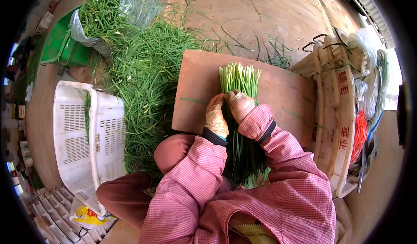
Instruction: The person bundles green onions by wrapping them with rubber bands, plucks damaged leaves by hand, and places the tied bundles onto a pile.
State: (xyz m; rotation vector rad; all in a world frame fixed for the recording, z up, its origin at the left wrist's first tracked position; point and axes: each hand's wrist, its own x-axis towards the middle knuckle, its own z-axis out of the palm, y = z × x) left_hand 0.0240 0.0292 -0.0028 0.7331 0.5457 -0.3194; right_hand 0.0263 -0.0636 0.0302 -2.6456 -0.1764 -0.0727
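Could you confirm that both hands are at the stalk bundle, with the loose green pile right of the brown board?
Not quite: the head view shows the loose green pile left of the brown board; the left hand and right hand are at the stalk bundle.

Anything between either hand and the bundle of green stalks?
Nothing visible: the gloved right hand already lies on the bundle, and the gloved left hand is right at its side, nothing visible between.

Front: flat brown rectangular board (195,77), long green stalk bundle (240,78) partly on it. Left: loose green stalk heap (145,64), then white slotted plastic crate (109,133) (green plastic basket (65,46) beyond). Right: red-lettered white plastic crate (344,100).
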